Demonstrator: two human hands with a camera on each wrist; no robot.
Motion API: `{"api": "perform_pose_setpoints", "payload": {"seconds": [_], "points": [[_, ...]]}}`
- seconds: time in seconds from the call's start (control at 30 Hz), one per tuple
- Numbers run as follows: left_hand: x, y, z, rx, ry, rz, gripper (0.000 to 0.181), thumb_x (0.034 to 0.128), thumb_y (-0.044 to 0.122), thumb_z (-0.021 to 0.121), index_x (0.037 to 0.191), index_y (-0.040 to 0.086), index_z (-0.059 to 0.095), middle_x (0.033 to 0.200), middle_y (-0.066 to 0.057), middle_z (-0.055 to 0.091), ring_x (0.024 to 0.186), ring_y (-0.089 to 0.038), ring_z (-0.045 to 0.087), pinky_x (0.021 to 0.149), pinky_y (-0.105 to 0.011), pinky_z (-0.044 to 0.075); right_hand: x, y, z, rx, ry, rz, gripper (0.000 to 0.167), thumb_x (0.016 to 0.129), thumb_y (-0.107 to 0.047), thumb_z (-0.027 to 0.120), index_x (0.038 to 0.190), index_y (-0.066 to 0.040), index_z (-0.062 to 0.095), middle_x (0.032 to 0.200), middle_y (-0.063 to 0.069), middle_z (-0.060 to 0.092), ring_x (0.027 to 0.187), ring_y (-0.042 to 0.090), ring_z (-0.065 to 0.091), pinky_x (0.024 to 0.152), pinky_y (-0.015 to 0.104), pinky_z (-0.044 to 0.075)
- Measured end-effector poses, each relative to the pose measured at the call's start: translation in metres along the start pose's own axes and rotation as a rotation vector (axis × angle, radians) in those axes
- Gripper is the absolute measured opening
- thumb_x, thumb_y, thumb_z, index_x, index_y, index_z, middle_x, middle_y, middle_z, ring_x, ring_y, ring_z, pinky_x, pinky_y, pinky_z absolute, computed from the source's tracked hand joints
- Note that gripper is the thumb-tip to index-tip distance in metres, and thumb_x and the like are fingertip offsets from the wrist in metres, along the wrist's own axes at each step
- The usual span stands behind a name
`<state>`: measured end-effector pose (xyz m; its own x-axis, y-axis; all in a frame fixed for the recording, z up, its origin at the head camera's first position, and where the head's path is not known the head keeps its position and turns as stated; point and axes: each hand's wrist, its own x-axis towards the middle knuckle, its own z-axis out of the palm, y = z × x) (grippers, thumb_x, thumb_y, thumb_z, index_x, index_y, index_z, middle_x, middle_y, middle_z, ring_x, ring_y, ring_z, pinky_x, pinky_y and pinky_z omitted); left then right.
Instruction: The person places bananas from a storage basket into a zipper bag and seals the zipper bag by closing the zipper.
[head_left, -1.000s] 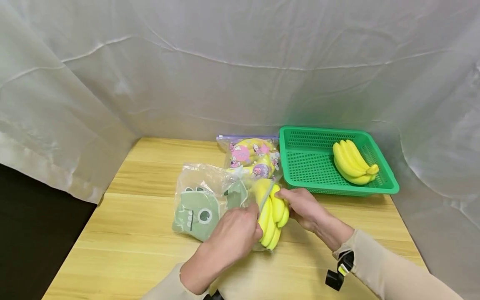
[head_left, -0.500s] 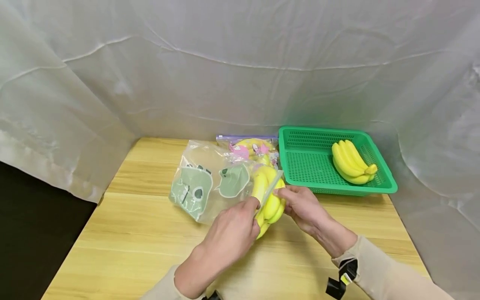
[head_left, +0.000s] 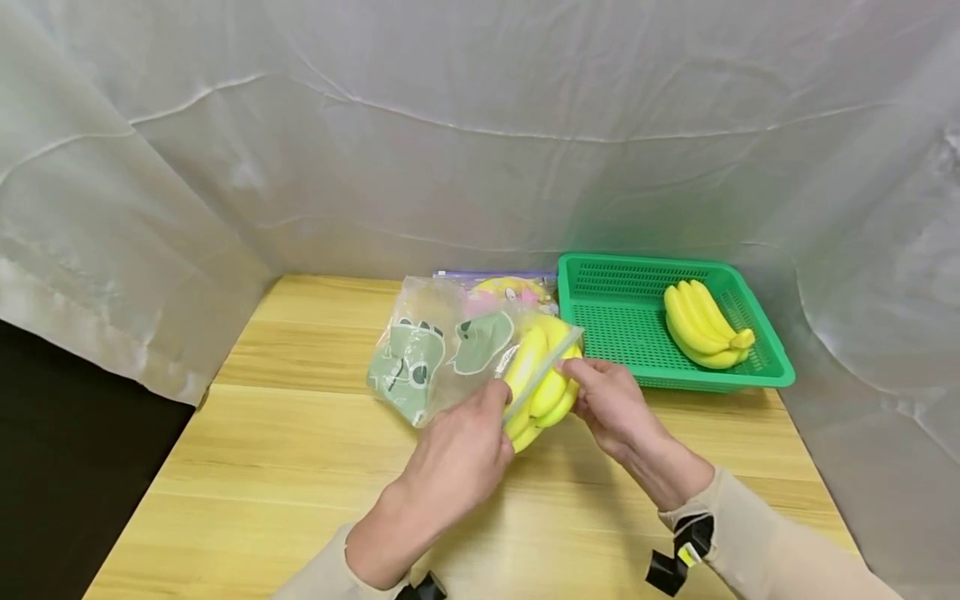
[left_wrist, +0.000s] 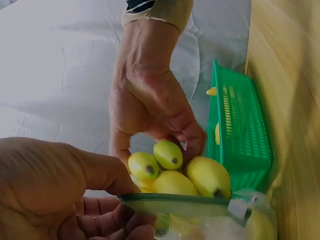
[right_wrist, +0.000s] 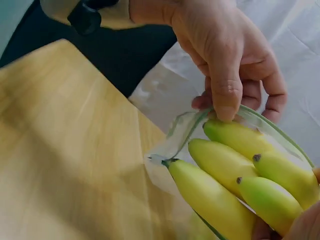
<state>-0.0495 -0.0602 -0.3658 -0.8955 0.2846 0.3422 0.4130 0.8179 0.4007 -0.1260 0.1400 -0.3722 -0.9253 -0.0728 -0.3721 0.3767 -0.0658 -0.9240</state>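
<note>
A clear zip bag [head_left: 411, 367] with a green cartoon print is held above the table. My left hand [head_left: 459, 454] pinches its green-edged mouth, thumb outside in the left wrist view. A bunch of yellow bananas [head_left: 553, 392] sits partly inside that mouth, tips pointing outward. In the left wrist view my right hand [left_wrist: 152, 112] grips the bunch from the far side, its fingers curled round the bananas. The right wrist view shows the bag's green rim [right_wrist: 280, 131] running around several banana tips, with the left hand [right_wrist: 232, 60] at the edge.
At the back right stands a green basket [head_left: 611, 374] with another banana bunch [head_left: 701, 327] in it. A second zip bag [head_left: 491, 277] with a purple closure and pink print lies left of it, yellow fruit inside, partly covered by the held bag. Grey cloth [head_left: 450, 192] hangs behind.
Both hands have lifted the bag and bananas up and slightly away. The bag's mouth has been drawn further over the bunch. The basket has not moved.
</note>
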Motion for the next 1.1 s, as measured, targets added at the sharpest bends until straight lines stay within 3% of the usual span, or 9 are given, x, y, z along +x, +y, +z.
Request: {"api": "perform_pose_setpoints", "payload": {"seconds": [0.1, 0.2, 0.37, 0.47, 0.53, 0.63, 0.73, 0.93, 1.1], "points": [[0.0, 0.002, 0.001, -0.015, -0.084, 0.024, 0.038, 0.0801, 0.002, 0.074, 0.115, 0.007, 0.059, 0.081, -0.001, 0.059, 0.06, -0.013, 0.052, 0.051, -0.029, 0.045, 0.001, 0.007, 0.004, 0.022, 0.022, 0.007, 0.038, 0.099, -0.01, 0.059, 0.126, 0.016, 0.058, 0.103, 0.007, 0.069, 0.087, 0.01, 0.067, 0.079, 0.022, 0.058], [0.001, 0.002, 0.003, -0.033, -0.13, 0.01, 0.039, 0.0808, 0.004, 0.074, 0.116, 0.006, 0.06, 0.078, 0.0, 0.059, 0.057, -0.011, 0.05, 0.049, -0.028, 0.042, -0.001, 0.012, 0.01, -0.055, 0.023, -0.016, 0.042, 0.097, -0.011, 0.061, 0.129, 0.015, 0.057, 0.109, 0.01, 0.068, 0.09, 0.01, 0.067, 0.081, 0.022, 0.058], [0.008, -0.007, 0.01, -0.032, -0.038, -0.08, 0.021, 0.0868, 0.011, 0.072, 0.106, 0.007, 0.063, 0.072, 0.002, 0.056, 0.055, -0.012, 0.048, 0.048, -0.028, 0.04, -0.006, 0.014, 0.015, -0.262, 0.017, -0.107, 0.054, 0.094, -0.015, 0.072, 0.139, 0.01, 0.056, 0.117, 0.018, 0.07, 0.092, 0.011, 0.069, 0.08, 0.022, 0.058], [0.014, -0.011, 0.013, -0.016, 0.016, -0.092, 0.008, 0.0917, 0.014, 0.069, 0.092, 0.011, 0.062, 0.072, 0.005, 0.053, 0.058, -0.013, 0.049, 0.05, -0.029, 0.042, -0.009, 0.013, 0.016, -0.322, 0.021, -0.159, 0.062, 0.092, -0.016, 0.078, 0.144, 0.008, 0.053, 0.121, 0.022, 0.069, 0.095, 0.013, 0.069, 0.08, 0.021, 0.058], [0.017, -0.01, 0.014, -0.03, 0.022, -0.096, 0.01, 0.0938, 0.015, 0.066, 0.086, 0.014, 0.06, 0.074, 0.005, 0.053, 0.063, -0.014, 0.05, 0.055, -0.03, 0.043, -0.01, 0.012, 0.018, -0.356, 0.022, -0.188, 0.066, 0.091, -0.018, 0.079, 0.145, 0.007, 0.052, 0.122, 0.022, 0.069, 0.096, 0.015, 0.069, 0.078, 0.021, 0.058], [0.02, -0.006, 0.014, -0.093, 0.002, -0.105, 0.012, 0.0958, 0.018, 0.064, 0.085, 0.017, 0.059, 0.08, 0.004, 0.054, 0.074, -0.019, 0.049, 0.068, -0.034, 0.044, -0.008, 0.009, 0.02, -0.457, 0.033, -0.243, 0.064, 0.091, -0.022, 0.079, 0.144, 0.004, 0.055, 0.117, 0.018, 0.068, 0.097, 0.018, 0.066, 0.076, 0.02, 0.056], [0.022, -0.002, 0.014, -0.186, -0.011, -0.136, 0.01, 0.0958, 0.02, 0.064, 0.086, 0.019, 0.06, 0.093, 0.0, 0.055, 0.09, -0.025, 0.047, 0.079, -0.039, 0.039, -0.004, 0.005, 0.022, -0.623, 0.037, -0.306, 0.065, 0.091, -0.024, 0.076, 0.145, 0.004, 0.055, 0.114, 0.015, 0.068, 0.097, 0.02, 0.063, 0.075, 0.022, 0.054], [0.026, -0.007, 0.019, -0.341, -0.016, -0.252, 0.01, 0.0967, 0.022, 0.059, 0.088, 0.017, 0.057, 0.103, -0.006, 0.048, 0.103, -0.028, 0.042, 0.081, -0.039, 0.042, 0.001, -0.003, 0.026, -0.95, 0.032, -0.377, 0.066, 0.091, -0.033, 0.078, 0.142, 0.004, 0.057, 0.108, 0.015, 0.071, 0.083, 0.023, 0.063, 0.068, 0.033, 0.053], [0.03, -0.019, 0.023, -0.465, -0.035, -0.361, 0.011, 0.0983, 0.023, 0.052, 0.091, 0.015, 0.054, 0.106, -0.009, 0.048, 0.098, -0.027, 0.048, 0.078, -0.039, 0.044, 0.003, -0.003, 0.028, -0.975, -0.055, -0.417, 0.049, 0.103, -0.032, 0.066, 0.141, 0.0, 0.063, 0.123, 0.017, 0.073, 0.099, 0.026, 0.069, 0.084, 0.044, 0.057]]}}
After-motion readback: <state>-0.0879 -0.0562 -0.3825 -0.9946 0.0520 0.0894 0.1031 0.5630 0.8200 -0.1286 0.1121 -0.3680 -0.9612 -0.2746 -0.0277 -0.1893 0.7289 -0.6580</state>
